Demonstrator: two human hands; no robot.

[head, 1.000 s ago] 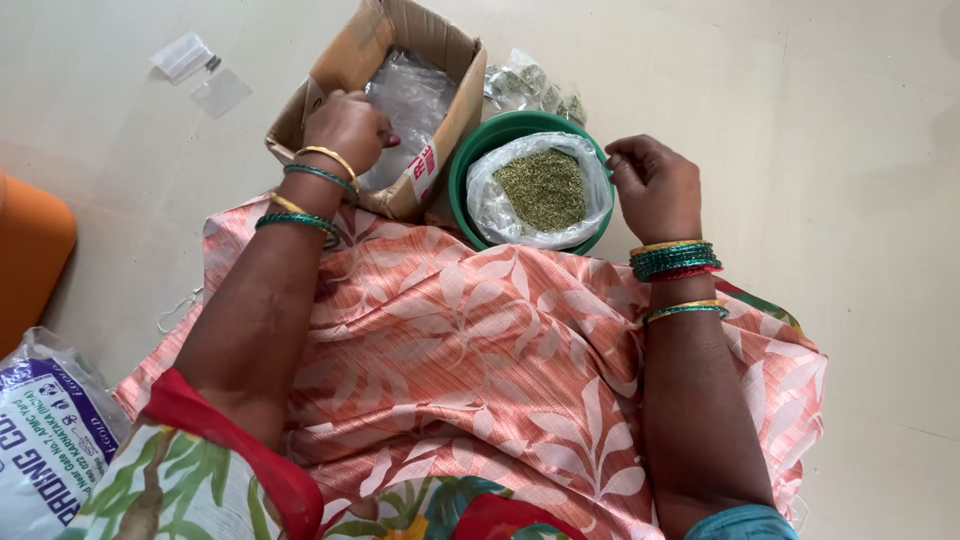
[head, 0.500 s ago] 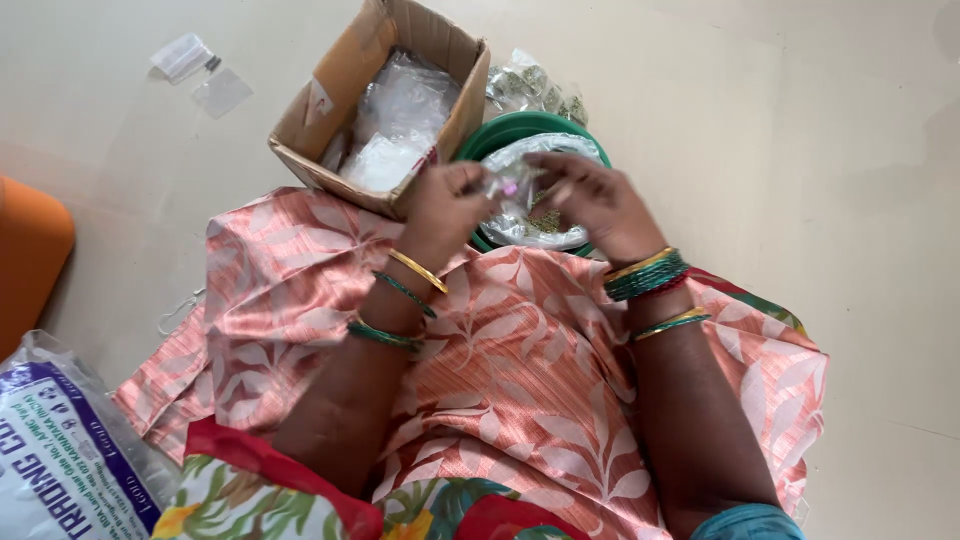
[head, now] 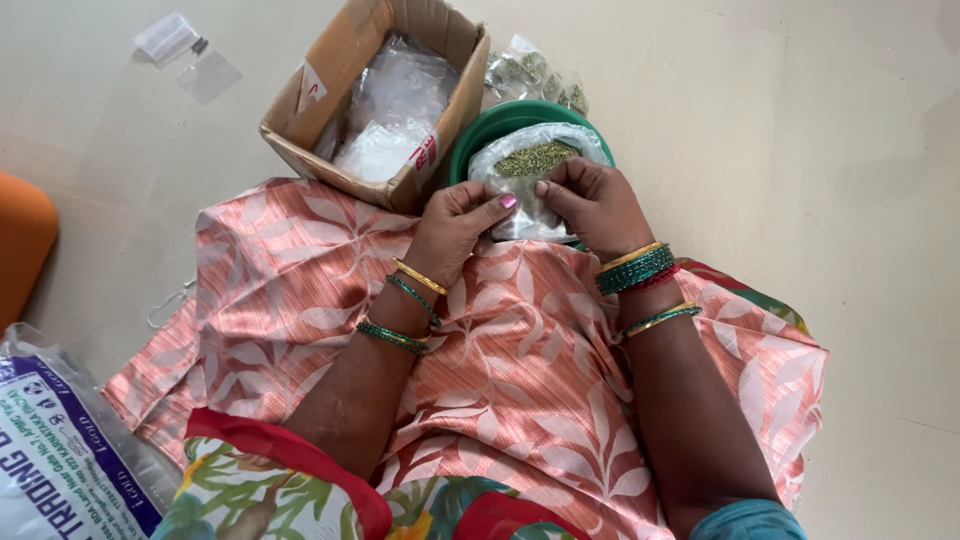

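A person sits on a pale floor, lap covered by a peach cloth printed with white leaves, seen from above. At the near left corner lies a white printed sack with a blue band, and an orange object shows at the left edge.

Both forearms, ringed with green and gold bangles, reach forward over the lap. The left hand and the right hand meet at the front of the knees, fingers curled and pinched on a small clear plastic pouch held between them. The pouch looks empty, though its clear film against the cloth makes that hard to judge.

Just beyond the hands sits a green bowl, lined with a clear plastic bag that holds a heap of greenish-brown seeds. Touching the bowl on the left stands an open cardboard box filled with clear plastic packets. Behind the bowl lies a cluster of small filled pouches showing the same greenish contents.

Farther off, at the upper left, two small clear packets lie apart on the floor.
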